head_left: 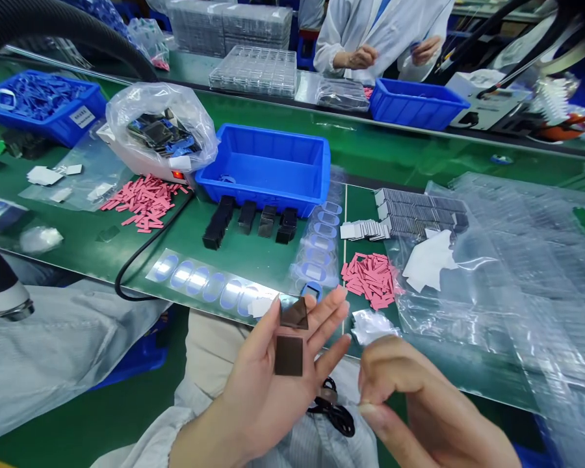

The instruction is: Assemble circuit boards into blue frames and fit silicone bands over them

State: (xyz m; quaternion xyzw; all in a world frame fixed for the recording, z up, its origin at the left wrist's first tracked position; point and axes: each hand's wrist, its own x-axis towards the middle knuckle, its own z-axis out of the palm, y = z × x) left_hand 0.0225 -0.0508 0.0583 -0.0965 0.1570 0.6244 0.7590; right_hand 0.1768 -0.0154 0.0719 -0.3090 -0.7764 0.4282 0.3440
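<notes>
Long green workbench (322, 153) of a factory line, crowded with parts. Far beyond the left grip, a heap of small pink rectangular strips (143, 201) and a blue plastic rectangular crate (268, 188). Left bare hand (260, 396) wide open, palm up, fingers spread and not clenched; on the palm, a dark glossy square plate (288, 355); on the fingers, tilted, a second dark square plate (293, 313). Right bare hand (419, 406) curled, a crumpled silvery film (373, 327) at the fingertips, real pinch not possible to tell. Just beyond this grip, a second pink heap (370, 279) and a clear plastic sheet (492, 292).

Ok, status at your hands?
Left hand open, palm up, two dark square pieces on it. Right hand at crumpled silvery film, grip unclear. Pink strips just beyond.
</notes>
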